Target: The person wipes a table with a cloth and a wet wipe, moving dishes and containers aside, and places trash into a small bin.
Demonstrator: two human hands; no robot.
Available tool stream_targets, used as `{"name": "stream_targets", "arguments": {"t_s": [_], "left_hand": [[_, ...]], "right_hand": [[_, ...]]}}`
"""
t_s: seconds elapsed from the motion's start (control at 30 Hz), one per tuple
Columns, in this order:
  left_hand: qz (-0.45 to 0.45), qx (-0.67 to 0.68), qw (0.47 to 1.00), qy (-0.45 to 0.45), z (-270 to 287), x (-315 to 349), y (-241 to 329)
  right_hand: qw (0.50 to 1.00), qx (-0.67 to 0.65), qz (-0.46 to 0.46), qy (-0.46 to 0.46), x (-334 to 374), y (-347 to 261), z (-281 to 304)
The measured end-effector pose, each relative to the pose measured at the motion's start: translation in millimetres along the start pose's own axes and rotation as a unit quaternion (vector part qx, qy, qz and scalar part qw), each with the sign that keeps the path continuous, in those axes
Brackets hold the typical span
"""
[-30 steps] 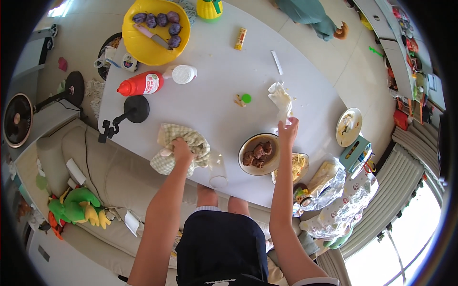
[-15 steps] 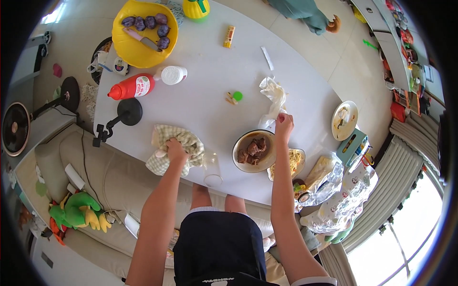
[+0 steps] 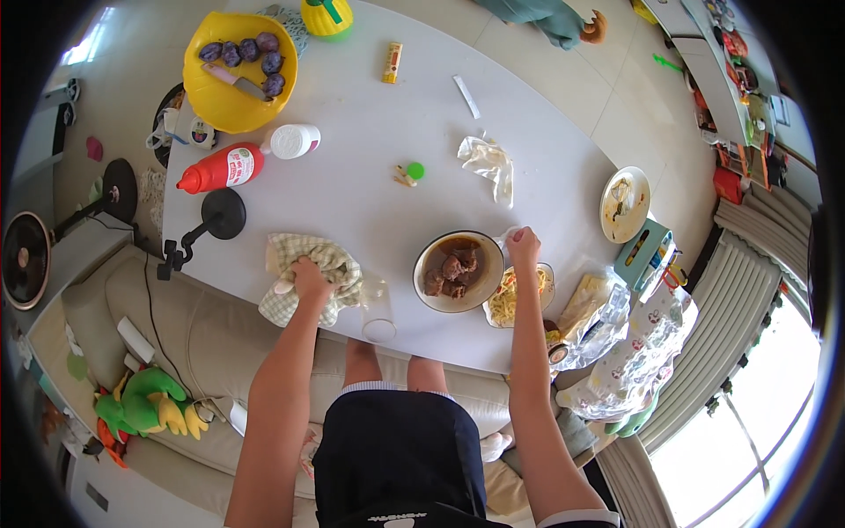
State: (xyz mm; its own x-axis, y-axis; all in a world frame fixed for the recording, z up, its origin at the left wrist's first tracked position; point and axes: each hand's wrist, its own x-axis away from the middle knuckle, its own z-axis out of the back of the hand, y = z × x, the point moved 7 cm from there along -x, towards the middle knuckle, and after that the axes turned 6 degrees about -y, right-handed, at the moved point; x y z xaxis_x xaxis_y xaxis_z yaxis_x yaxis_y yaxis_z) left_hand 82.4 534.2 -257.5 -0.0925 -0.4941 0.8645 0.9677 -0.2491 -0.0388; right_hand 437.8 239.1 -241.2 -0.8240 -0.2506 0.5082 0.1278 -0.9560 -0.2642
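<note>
the person wore a black top (image 3: 400,453) marked with white print (image 3: 400,517) on the chest, short sleeves (image 3: 579,517) edged in white, and pale, finely striped shorts (image 3: 365,386); the left hand (image 3: 310,280) and right hand (image 3: 525,247) were bare.

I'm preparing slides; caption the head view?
Left hand on a checked cloth, right hand beside a bowl of meat chunks.
</note>
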Motion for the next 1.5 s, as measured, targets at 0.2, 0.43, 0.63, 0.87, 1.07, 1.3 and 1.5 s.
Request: {"name": "stream_targets", "arguments": {"t_s": [0.2, 0.43, 0.63, 0.87, 1.07, 1.3, 1.5], "left_hand": [[0.014, -0.020, 1.000, 0.001, 1, -2, -6], [0.039, -0.020, 0.999, -0.019, 5, 1, -2], [0.032, -0.033, 0.999, -0.003, -1, -7, -10], [0.018, -0.040, 0.999, 0.000, -3, -9, -9], [0.017, -0.054, 0.998, -0.004, -2, -13, -16], [0.014, -0.054, 0.998, -0.013, 2, -5, -4], [0.021, -0.053, 0.998, 0.008, 1, -8, -21]], "right_hand": [[0.996, -0.064, 0.012, 0.060, -16, -59, -20], [0.975, -0.215, -0.028, 0.059, -54, -65, 23], [0.991, -0.042, -0.005, 0.129, -7, -10, 71], [0.999, -0.020, -0.029, -0.004, 24, 13, 30], [0.984, -0.132, -0.111, 0.045, 15, -31, 2], [0.954, -0.189, -0.031, 0.230, -19, -64, 22], [0.954, -0.069, 0.217, 0.196, -1, -110, 8]]}}
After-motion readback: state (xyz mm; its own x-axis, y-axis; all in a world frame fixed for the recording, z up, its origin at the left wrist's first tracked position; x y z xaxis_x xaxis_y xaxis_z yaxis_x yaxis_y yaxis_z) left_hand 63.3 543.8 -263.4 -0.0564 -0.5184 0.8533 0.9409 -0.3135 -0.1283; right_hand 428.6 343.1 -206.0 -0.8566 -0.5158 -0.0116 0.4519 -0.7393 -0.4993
